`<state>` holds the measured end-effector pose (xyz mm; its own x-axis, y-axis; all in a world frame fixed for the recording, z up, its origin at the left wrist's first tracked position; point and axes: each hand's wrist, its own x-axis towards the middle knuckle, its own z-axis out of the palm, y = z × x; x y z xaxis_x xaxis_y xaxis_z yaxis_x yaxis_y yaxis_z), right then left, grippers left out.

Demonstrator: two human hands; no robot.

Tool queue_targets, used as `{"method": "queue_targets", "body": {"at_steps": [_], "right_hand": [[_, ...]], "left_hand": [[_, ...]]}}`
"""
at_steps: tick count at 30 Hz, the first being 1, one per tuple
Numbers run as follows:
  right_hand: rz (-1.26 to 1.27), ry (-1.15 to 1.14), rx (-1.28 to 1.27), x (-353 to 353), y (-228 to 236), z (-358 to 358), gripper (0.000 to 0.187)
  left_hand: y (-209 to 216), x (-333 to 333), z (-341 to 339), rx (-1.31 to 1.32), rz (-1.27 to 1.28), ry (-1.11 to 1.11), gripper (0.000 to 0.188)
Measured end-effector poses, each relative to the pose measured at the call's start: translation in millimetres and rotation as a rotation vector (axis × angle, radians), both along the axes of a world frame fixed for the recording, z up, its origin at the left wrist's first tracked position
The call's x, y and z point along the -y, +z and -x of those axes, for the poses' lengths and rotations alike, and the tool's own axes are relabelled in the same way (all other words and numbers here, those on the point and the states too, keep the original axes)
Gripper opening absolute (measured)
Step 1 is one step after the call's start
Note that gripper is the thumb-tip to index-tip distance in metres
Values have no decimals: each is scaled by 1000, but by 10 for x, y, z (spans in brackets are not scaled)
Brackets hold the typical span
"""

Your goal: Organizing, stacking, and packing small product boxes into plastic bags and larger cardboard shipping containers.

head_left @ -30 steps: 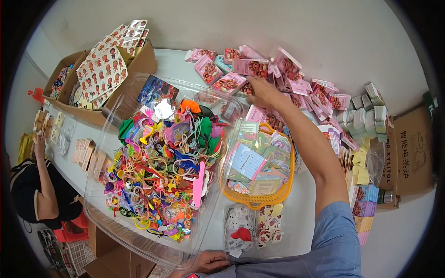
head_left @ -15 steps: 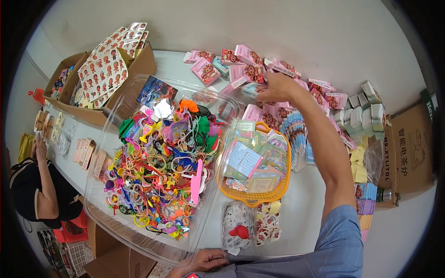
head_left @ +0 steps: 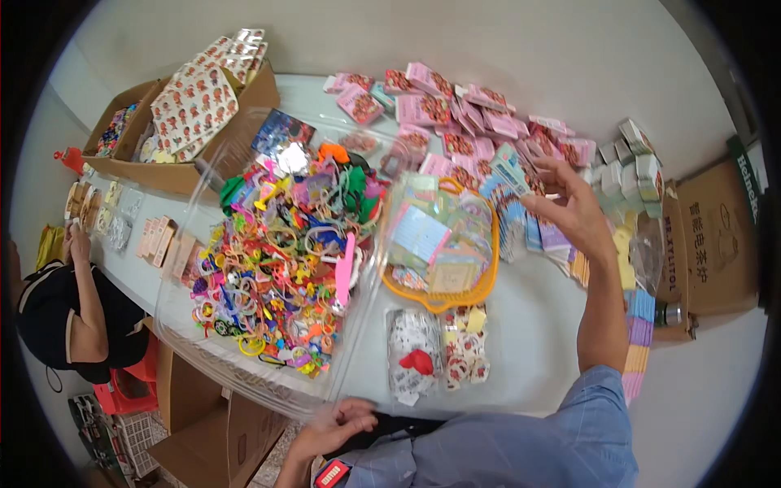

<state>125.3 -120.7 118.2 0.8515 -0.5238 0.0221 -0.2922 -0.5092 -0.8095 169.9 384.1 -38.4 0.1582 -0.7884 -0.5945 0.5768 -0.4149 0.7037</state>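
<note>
My right hand (head_left: 569, 203) reaches over the right side of the table. Its thumb and fingertips are at the end of a small light blue box (head_left: 508, 167), which is tilted above a fanned row of blue cards (head_left: 512, 224). My left hand (head_left: 346, 424) is low, by the near table edge, loosely curled with its thumb apart and nothing visible in it. Left of the right hand stands an orange basket (head_left: 443, 305) of small card packets. Beyond it lies a pile of pink boxes (head_left: 423, 107).
A large clear plastic tub (head_left: 175, 325) of colourful small toys fills the middle. Cartons with sticker sheets (head_left: 195, 110) stand back left. Bags of stickers (head_left: 465, 358) lie in front of the basket. White card stacks (head_left: 630, 179) line the right; another person (head_left: 77, 317) works at left.
My right hand has moved right and nearer, away from the pink boxes, bringing the light blue box over the fanned cards. My left hand has shifted slightly and loosened.
</note>
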Motion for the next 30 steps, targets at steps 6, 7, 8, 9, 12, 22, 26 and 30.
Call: {"method": "queue_targets", "body": {"at_steps": [6,7,8,9,12,22,26,30], "right_hand": [[392,-138,157,-442,-579,772,74],[422,-129,201,-527,-636,829,74],[443,-118,254,-566,-697,910,75],[485,-103,231,-605,-727,1008,78],[277,-171,347,-728,-855,1152,80],[377,-28,325,-1151,-740,1125,79],[428,-32,335,-1307,-704,1226,77],[293,-447,293,-1393,-846,1608,72]], "left_hand": [[12,236,189,477,-18,158,21],[5,227,198,479,-32,212,20],[12,232,207,492,-54,269,19],[23,233,215,528,-53,268,17],[-32,191,273,576,10,314,15],[372,387,528,557,110,467,17],[581,607,527,656,230,441,24],[378,573,449,959,359,322,22]]}}
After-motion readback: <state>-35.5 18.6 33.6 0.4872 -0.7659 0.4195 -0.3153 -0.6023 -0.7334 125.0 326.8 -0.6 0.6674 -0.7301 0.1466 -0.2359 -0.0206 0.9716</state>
